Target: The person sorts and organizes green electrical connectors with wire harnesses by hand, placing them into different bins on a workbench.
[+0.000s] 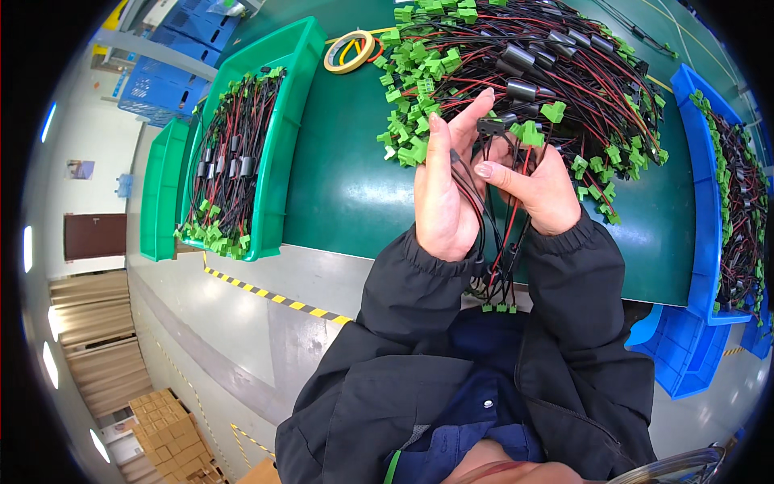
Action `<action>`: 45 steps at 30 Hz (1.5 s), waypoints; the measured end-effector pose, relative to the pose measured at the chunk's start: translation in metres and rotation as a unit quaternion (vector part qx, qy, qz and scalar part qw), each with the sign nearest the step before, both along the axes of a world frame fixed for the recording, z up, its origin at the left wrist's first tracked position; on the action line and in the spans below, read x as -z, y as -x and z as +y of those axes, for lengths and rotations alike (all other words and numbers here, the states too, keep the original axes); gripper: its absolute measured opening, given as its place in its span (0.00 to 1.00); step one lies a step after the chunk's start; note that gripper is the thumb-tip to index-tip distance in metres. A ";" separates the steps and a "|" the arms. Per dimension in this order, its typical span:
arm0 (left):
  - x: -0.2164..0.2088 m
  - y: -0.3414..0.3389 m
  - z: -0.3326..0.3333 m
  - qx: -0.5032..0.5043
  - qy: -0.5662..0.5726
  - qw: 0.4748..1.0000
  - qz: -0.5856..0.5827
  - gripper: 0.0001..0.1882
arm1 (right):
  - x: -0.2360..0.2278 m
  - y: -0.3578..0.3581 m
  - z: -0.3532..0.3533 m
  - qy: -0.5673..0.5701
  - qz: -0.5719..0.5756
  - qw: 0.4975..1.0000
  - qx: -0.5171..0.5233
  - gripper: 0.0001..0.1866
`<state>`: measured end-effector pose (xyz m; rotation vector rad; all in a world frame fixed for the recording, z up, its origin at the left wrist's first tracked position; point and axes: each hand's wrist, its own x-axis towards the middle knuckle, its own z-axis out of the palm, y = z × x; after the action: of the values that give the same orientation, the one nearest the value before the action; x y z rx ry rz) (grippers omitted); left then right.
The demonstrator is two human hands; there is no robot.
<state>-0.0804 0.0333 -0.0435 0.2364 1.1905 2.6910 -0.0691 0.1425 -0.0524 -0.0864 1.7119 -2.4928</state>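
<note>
1. Cables are held between the two hands; their red and black wires run down below the fingers to green plugs, with more green plugs and a dark block near the fingertips.
2. The left hand is kept with thumb and finger spread; the right hand has its thumb laid toward the left palm. Whether its partly hidden fingers are pinching cannot be told.
3. Just beyond the fingertips, similar cables are piled in a heap, grey-black cylinders showing among them.
4. Under all this, a glossy green table is seen.
5. Left of the fingers, a tape roll and a cable-filled green tray are placed; to their right, a filled blue tray.
6. Farther left, a grey floor is marked with striped tape; cartons, curtains and a brown door are seen.
</note>
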 end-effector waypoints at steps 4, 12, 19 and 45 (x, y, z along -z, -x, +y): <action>0.001 0.001 -0.001 0.017 -0.012 1.000 -0.005 0.31 | -0.002 -0.001 -0.002 0.009 0.008 1.000 0.013 0.09; -0.001 0.002 -0.003 0.011 -0.051 0.998 -0.019 0.26 | 0.001 0.000 -0.002 -0.008 0.035 0.999 0.041 0.12; -0.004 0.005 -0.005 0.004 -0.030 0.999 -0.015 0.28 | -0.002 0.001 0.004 0.008 0.039 0.998 -0.050 0.18; -0.004 0.000 0.002 0.027 0.008 0.999 -0.030 0.31 | -0.003 -0.002 -0.001 -0.023 0.009 1.000 0.009 0.11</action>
<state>-0.0800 0.0350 -0.0396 0.1804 1.1694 2.6223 -0.0671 0.1418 -0.0497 -0.0906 1.7833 -2.4712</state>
